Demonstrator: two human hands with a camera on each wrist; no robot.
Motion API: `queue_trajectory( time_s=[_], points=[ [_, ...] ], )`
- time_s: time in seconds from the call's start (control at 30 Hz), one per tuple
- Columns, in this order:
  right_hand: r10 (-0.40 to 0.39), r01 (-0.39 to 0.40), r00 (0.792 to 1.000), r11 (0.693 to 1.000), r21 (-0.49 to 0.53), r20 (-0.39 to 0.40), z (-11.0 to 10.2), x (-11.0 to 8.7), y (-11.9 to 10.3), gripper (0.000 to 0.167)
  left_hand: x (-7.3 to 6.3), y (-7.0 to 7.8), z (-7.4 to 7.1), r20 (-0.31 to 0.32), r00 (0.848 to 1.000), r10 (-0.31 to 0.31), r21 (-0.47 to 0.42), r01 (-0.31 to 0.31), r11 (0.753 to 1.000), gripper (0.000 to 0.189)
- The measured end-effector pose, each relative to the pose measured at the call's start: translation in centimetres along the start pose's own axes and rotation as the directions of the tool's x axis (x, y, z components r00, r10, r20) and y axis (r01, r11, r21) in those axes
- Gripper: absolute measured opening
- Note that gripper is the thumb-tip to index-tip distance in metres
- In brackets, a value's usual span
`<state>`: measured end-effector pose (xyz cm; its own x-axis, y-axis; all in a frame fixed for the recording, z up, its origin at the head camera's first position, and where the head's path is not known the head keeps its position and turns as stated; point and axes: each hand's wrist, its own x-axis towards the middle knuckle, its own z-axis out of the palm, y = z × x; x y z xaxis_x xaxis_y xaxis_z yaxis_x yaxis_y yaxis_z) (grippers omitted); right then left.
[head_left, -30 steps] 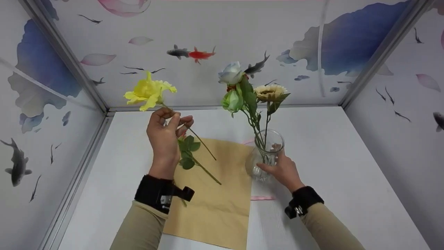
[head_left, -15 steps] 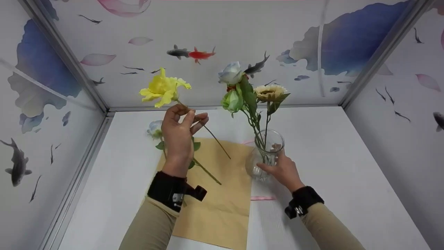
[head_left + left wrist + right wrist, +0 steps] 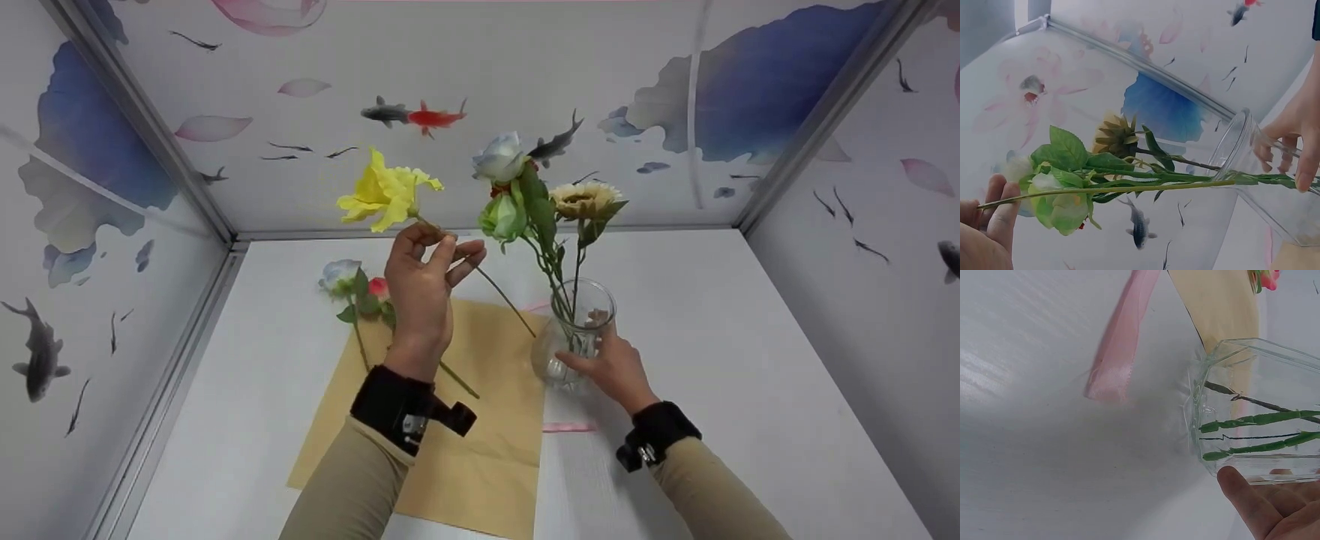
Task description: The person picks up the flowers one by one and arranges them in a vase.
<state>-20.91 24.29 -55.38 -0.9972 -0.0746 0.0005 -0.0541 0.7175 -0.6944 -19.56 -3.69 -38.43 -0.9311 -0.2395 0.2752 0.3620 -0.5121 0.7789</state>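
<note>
My left hand (image 3: 420,300) pinches the thin stem (image 3: 507,297) of a yellow flower (image 3: 384,191) just below its bloom. The stem slants down to the right, its tip close to the left side of a clear glass vase (image 3: 550,360); how far apart they are I cannot tell. My right hand (image 3: 613,369) grips the vase low on its right side, with the thumb in front. In the vase stand a pale blue rose (image 3: 499,159), a green rose (image 3: 502,217) and a cream sunflower (image 3: 585,201). Green stems (image 3: 1264,421) show through the glass in the right wrist view.
Brown kraft paper (image 3: 480,472) lies under my left arm. A pale blue rose (image 3: 340,276) and a red flower (image 3: 378,286) lie at its upper left. Pink ribbon (image 3: 570,427) shows beside the paper, near the vase. Printed panels (image 3: 315,45) enclose the table.
My left hand has moved right with the yellow flower, bringing the stem's tip towards the vase. The flowers lying on the left have come into sight. Right hand and vase have stayed put.
</note>
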Motion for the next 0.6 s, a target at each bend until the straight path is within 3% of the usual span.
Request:
queue_trajectory(
  time_s=[0.33, 0.6],
  points=[
    [-0.011, 0.011, 1.0, 1.0, 0.002, -0.012, 0.1, -0.1, 0.2, 0.095, 0.0, -1.4, 1.5, 0.028, 0.999, -0.02, -0.073, 0.022, 0.997, 0.008],
    [-0.009, 0.009, 1.0, 1.0, 0.002, -0.012, 0.0, 0.0, 0.2, 0.096, 0.3, -2.5, 2.5, 0.037, 0.999, -0.024, -0.072, 0.027, 0.997, 0.007]
  ],
)
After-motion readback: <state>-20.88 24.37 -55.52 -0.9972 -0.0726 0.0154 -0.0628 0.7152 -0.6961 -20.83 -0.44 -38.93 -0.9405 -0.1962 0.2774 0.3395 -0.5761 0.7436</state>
